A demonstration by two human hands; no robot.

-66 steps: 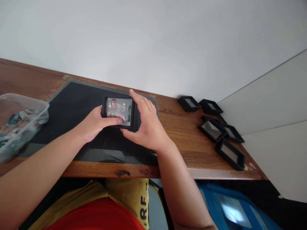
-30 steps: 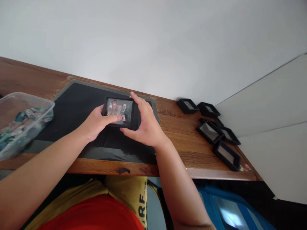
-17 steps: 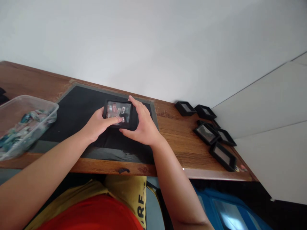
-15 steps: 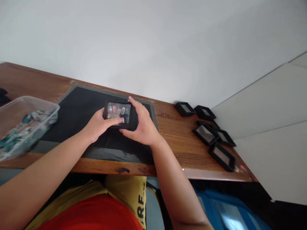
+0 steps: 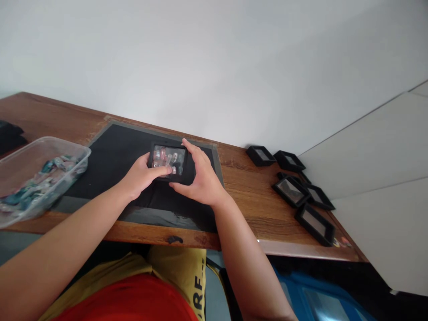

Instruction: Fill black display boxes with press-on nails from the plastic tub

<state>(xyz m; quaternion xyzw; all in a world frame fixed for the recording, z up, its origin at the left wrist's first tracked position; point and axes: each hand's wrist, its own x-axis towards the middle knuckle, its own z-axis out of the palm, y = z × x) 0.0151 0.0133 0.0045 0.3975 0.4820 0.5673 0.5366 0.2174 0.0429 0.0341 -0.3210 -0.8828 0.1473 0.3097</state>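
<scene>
**Windowed black box (image 5: 190, 171): likely light and stiff, take by the frame**

Head view. Held over the black sheet (image 5: 113, 154) on the counter (image 5: 247, 191), a little left of centre. Visible in the window: small shiny pieces (image 5: 162, 154), pinkish, clear and greenish. Cannot tell whether resting on the sheet or slightly lifted.

Gripped at the left end by the left hand (image 5: 142, 174), with thumb laid over the near part of the window and other fingers mostly hidden. Held at the right end by the right hand (image 5: 203, 178), in a wide C, with forefinger at the far edge and thumb at the near edge.

Judged by looks: stiff-walled, light enough for one hand. Probably slick at the window, perhaps fragile there too; go easy with the thumb. For the pieces, expect hard, light, slippery handling. Cannot tell whether covered by clear film or bare. Best hold: opposite sides of the frame, kept level, fingers off the window.

Farther left: clear tub (image 5: 62, 187) with similar pieces (image 5: 48, 167), likely thin and bendy; lift by opposite walls. At right: more black boxes (image 5: 316, 223), some overlapping.
</scene>
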